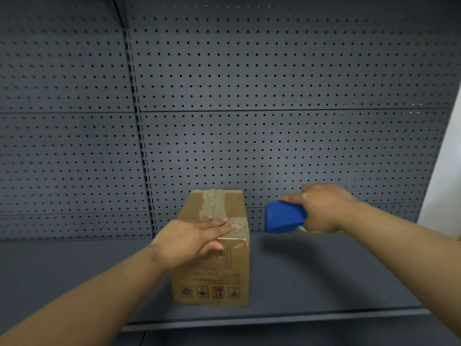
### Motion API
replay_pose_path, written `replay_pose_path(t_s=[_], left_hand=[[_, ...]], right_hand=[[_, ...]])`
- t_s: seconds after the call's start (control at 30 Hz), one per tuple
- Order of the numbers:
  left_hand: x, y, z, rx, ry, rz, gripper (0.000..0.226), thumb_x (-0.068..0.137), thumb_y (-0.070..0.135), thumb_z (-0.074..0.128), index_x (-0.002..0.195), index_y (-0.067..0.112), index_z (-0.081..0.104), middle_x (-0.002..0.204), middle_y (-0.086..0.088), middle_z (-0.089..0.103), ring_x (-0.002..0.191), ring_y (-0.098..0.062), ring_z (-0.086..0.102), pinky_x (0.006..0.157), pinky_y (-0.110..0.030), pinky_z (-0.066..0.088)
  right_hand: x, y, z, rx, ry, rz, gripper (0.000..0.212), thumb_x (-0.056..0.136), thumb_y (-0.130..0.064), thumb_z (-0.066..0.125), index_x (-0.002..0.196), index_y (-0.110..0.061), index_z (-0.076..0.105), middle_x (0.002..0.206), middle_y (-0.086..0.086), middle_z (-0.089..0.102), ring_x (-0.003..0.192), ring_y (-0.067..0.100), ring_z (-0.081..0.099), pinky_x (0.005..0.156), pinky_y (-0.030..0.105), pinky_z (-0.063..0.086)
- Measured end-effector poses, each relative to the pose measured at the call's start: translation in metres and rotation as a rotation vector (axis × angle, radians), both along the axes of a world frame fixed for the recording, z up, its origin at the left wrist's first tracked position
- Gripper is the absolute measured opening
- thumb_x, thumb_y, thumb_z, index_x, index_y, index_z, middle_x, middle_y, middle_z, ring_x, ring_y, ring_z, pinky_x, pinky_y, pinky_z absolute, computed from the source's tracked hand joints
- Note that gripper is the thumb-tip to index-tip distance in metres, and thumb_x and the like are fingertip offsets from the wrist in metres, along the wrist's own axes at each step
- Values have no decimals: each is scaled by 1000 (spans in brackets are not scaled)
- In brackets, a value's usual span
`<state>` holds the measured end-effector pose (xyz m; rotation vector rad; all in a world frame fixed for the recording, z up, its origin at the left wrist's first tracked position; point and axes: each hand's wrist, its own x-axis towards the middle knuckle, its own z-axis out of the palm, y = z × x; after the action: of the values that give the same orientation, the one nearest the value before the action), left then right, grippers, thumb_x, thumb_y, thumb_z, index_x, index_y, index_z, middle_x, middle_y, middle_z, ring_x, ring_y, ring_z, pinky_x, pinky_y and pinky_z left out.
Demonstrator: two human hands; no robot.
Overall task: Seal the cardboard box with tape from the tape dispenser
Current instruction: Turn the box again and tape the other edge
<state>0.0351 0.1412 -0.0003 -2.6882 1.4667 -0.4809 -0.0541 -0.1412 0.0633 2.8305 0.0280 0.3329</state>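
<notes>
While the left hand (197,237) lies flat and open across the near top edge of the cardboard box (214,248), fingers spread over the tape and the thumb side dropping onto the front face, the right hand (324,208) is off to the right of the box, clenched around a blue tape dispenser (285,217). That dispenser hangs in the air, clear of the box and above the shelf (324,275), its blue body pointing back toward the box; a pale rim of the roll shows just beneath the hand. Both forearms are bare.

A strip of clear tape (214,203) runs along the middle seam on top of the box and folds down over the front edge, wrinkled where it turns the corner. On the front of the box are printed lines of text and a row of four handling symbols near the bottom. The box stands upright on the dark grey shelf, close to its front lip. Behind the box rises a grey perforated back panel (274,96), with a slotted upright post (142,146) just left of the box.
</notes>
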Motion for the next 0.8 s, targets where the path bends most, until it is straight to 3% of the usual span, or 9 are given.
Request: replay_pose_path(t_s=[0.07, 0.1, 0.17, 0.23, 0.3, 0.37, 0.47, 0.6, 0.8], left_hand=[[4, 14, 7, 54, 30, -14, 53, 87, 65, 9, 136, 46, 19, 140, 18, 43, 124, -6, 46, 91, -31, 52], [3, 19, 13, 89, 47, -29, 58, 81, 70, 5, 135, 50, 11, 146, 20, 29, 133, -3, 29, 104, -32, 42], [-7, 21, 22, 168, 108, 41, 80, 66, 79, -7, 139, 47, 5, 153, 17, 14, 139, -3, 5, 117, -35, 18], [-30, 4, 26, 163, 86, 192, 104, 59, 82, -14, 144, 32, 20, 155, 2, 22, 143, -12, 8, 118, -39, 5], [-57, -27, 21, 0, 143, 395, 110, 62, 83, -8, 138, 16, 34, 148, -10, 36, 141, -23, 23, 118, -45, 1], [-74, -61, 13, -188, 242, 566, 112, 65, 84, -2, 139, 7, 32, 146, -16, 37, 140, -31, 22, 116, -52, -3], [-79, -84, 2, -220, 201, 666, 103, 71, 82, 5, 139, 8, 29, 148, -20, 31, 141, -39, 11, 109, -61, -6], [-75, -80, -12, -206, 86, 619, 64, 92, 57, 13, 140, 19, 29, 149, -18, 29, 140, -42, 12, 109, -63, -6], [-70, -48, -5, -127, 152, 468, 54, 95, 49, 17, 145, 28, 20, 154, -13, 20, 142, -36, 9, 111, -57, -5]], right_hand=[[-2, -3, 2, 20, -35, 0, 68, 76, -45, 57, 135, -49, 23, 100, -1, 48, 102, 24, 51, 73, 31, 38], [-3, -3, 4, 26, -47, -6, 68, 76, -44, 56, 135, -50, 23, 96, -2, 46, 100, 23, 51, 72, 30, 37], [-5, -4, 6, 34, -67, -12, 66, 77, -42, 55, 135, -50, 24, 90, -4, 41, 92, 21, 47, 69, 29, 36], [-8, -4, 8, 47, -84, -18, 65, 77, -41, 53, 135, -50, 24, 90, -5, 40, 86, 18, 42, 68, 30, 36], [-11, -1, 10, 63, -96, -21, 66, 77, -41, 53, 135, -49, 23, 91, -5, 42, 88, 18, 44, 67, 30, 38], [-12, 0, 10, 72, -114, -27, 66, 77, -41, 52, 136, -48, 23, 92, -5, 42, 90, 18, 47, 66, 29, 37], [-17, 1, 11, 104, -124, -44, 68, 77, -41, 52, 137, -47, 21, 90, -5, 40, 87, 17, 43, 65, 29, 38], [-26, -4, 18, 164, -135, -61, 70, 76, -39, 53, 137, -49, 20, 96, -3, 42, 94, 21, 49, 65, 30, 40], [-35, -10, 29, 258, -208, -85, 74, 74, -39, 56, 138, -48, 19, 98, -1, 46, 92, 19, 46, 66, 31, 41]])
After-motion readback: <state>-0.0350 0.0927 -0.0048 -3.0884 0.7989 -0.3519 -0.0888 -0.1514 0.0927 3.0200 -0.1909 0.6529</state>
